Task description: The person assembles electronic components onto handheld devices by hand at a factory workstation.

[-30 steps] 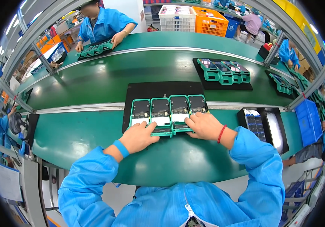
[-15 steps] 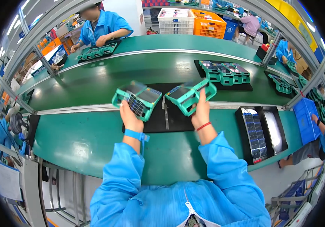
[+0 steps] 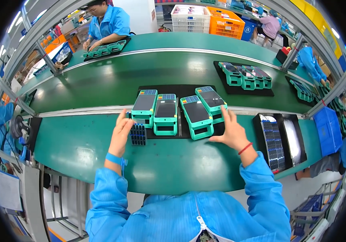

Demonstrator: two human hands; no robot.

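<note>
Several green-cased payment terminals lie face up on a black mat. The left pair, an outer terminal and an inner terminal, sits apart from the right pair, an inner terminal and an outer terminal. My left hand pinches a dark sheet of small blue-edged pieces, held upright beside the left pair. My right hand is open, fingers spread, at the near edge of the outer right terminal; whether the fingertips touch it, I cannot tell.
A black tray at right holds similar sheets, with a blue bin beyond. Another mat of terminals lies on the green belt. Across it a co-worker handles green cases. Metal frame posts flank the bench.
The terminals, earlier tilted up in both hands, now lie on the mat. My right hand has let go and opened. My left hand has moved left and keeps the dark sheet.
</note>
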